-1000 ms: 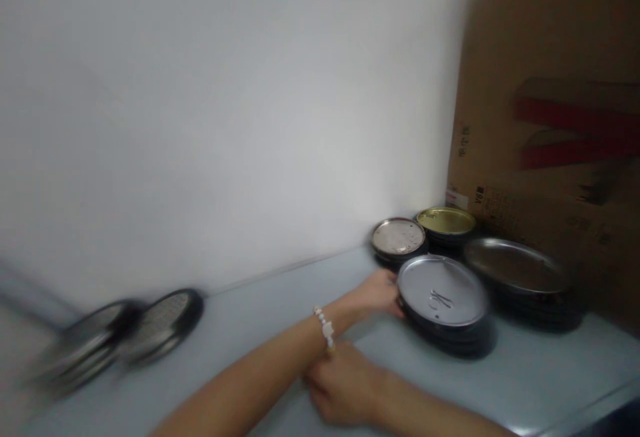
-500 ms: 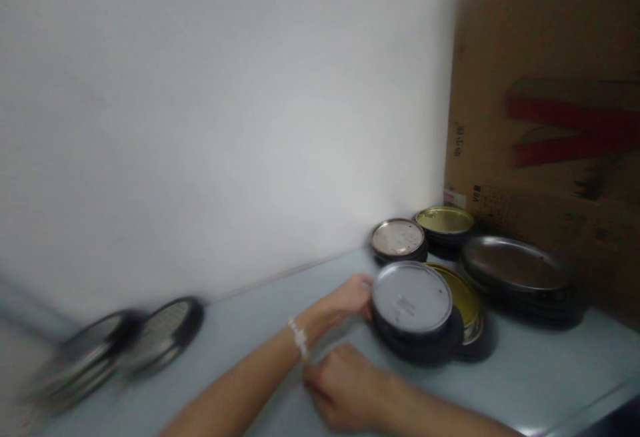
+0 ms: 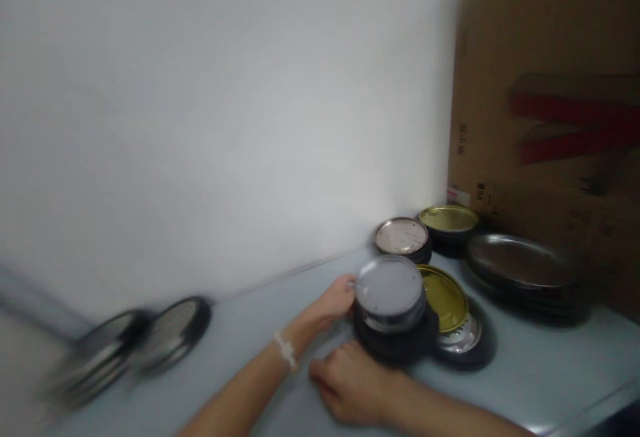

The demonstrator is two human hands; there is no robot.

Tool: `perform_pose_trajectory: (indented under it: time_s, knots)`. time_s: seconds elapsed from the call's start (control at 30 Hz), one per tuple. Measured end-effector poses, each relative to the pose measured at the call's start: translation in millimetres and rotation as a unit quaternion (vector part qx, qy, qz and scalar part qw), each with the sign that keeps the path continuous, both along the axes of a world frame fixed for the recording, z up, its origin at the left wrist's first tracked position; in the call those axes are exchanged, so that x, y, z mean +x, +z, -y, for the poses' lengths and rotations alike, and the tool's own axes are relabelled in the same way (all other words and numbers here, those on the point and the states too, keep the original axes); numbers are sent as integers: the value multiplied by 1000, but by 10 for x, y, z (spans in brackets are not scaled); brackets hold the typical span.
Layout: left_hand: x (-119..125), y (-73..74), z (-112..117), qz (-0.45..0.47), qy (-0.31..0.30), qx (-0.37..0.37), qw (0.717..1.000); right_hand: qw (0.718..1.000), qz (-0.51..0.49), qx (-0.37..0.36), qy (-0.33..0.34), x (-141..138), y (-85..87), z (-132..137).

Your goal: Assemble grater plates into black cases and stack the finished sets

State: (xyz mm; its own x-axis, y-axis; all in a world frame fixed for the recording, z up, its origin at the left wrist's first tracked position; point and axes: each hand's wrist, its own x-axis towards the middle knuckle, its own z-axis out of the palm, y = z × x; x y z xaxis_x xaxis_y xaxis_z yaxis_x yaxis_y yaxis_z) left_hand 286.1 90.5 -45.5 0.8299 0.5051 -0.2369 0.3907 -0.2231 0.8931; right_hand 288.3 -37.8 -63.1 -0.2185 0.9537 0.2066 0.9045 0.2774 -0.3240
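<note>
My left hand (image 3: 338,299), with a white bracelet at its wrist, has its fingers closed on the left edge of a round silver metal lid (image 3: 389,283). That lid sits tilted above a dark round base (image 3: 395,343); blur hides how the two meet. Nearer to me, my right hand (image 3: 353,380) is curled into a fist just over the table, and nothing shows in it. Right behind the silver lid lies a gold round lid (image 3: 444,298), overlapping another silver piece (image 3: 463,335) with a toothed edge on a dark disc.
Farther back stand a pinkish-silver lid (image 3: 401,235) and a gold lid (image 3: 449,218) on dark stacks. A wide dark metal-rimmed stack (image 3: 520,262) is at the right, by a cardboard box (image 3: 540,37). Blurred round discs (image 3: 167,333) lie along the white wall (image 3: 225,123) at left.
My left hand has shifted left with the silver lid, which sits slightly higher and farther left. More of the gold lid and the toothed silver piece shows. My right hand has barely moved.
</note>
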Motion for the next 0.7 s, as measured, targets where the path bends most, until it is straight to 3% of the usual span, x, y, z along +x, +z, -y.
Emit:
perform_pose_trajectory:
  time_s: [0.47, 0.7]
  knots:
    - [-146, -25, -124, 41, 18, 25, 999, 1000, 9, -8, 14, 0, 54, 25]
    - [-276, 35, -329, 22, 64, 29, 997, 1000, 18, 2, 16, -40, 35, 39]
